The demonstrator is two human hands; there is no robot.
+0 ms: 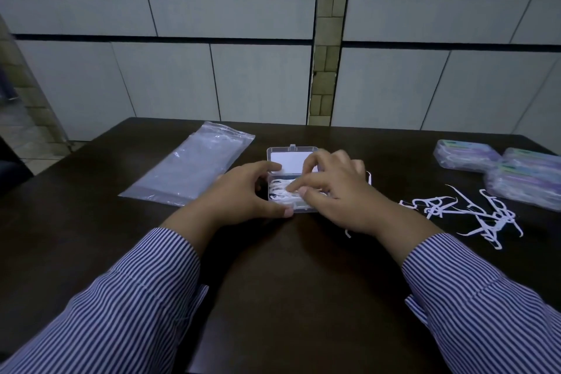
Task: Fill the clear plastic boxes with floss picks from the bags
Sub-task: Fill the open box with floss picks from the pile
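Open clear box sits mid-table on the dark table, long axis running left-right, lid hinged back toward the wall. Left hand grips the box's left end: index finger along the hinge line, thumb curled round the near left corner, so it's clamping the tray in place. Right hand is directly over the tray, fingers curled down onto the floss picks in the box; looks like pressing or pinching them, can't tell which, contact point is hidden under the fingertips. Tray already reads well filled. Key relation for what comes next: the loose floss picks lie to the right of the box, just beside the right forearm, well apart from the left hand, so the right hand is the nearer one for any further pickup, with a short sideways reach. One stray pick pokes out under the right wrist. Flat plastic bag lies left of the box, looks emptied. Filled packs are stacked at the far right edge. My read: top off or level the picks, then fold the lid toward the person to close it.
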